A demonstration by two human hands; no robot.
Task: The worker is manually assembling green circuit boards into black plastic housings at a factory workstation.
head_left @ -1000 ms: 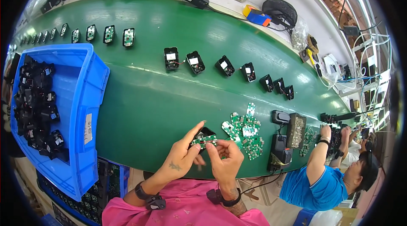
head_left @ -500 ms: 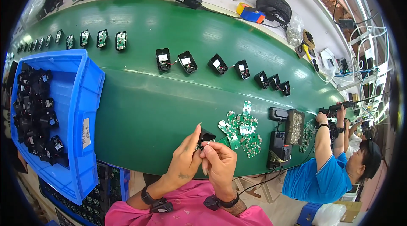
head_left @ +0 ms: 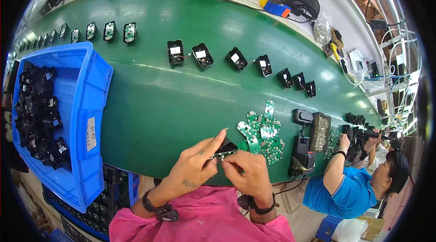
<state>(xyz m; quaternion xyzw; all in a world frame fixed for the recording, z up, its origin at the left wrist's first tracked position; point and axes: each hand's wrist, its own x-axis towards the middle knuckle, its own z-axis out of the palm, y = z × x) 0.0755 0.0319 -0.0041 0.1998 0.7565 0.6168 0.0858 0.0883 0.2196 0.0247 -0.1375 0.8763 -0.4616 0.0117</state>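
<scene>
My left hand (head_left: 194,164) grips a small black plastic housing (head_left: 228,144), thumb underneath and index finger along its side. A strip of circuit board with small metal parts shows at the housing's near edge. My right hand (head_left: 250,171) is closed in a pinch against that edge; its fingertips hide what they hold. Just right of the housing lies a loose pile of green circuit boards (head_left: 268,135). Beyond my hands, several black housings (head_left: 202,55) stand in a row on the table, some with a white-labelled part inside.
A blue bin (head_left: 93,101) of black assemblies (head_left: 38,114) stands at the left. Housings with green boards (head_left: 130,33) line the far left. Right of the pile are a box of small metal parts (head_left: 320,133) and a black charger-like device (head_left: 303,155). A co-worker (head_left: 349,192) works at the right.
The housing has tilted up, bringing its board edge into sight. My right fingers have moved from beside my left fingertips to that edge. The white piece at their tips is now hidden.
</scene>
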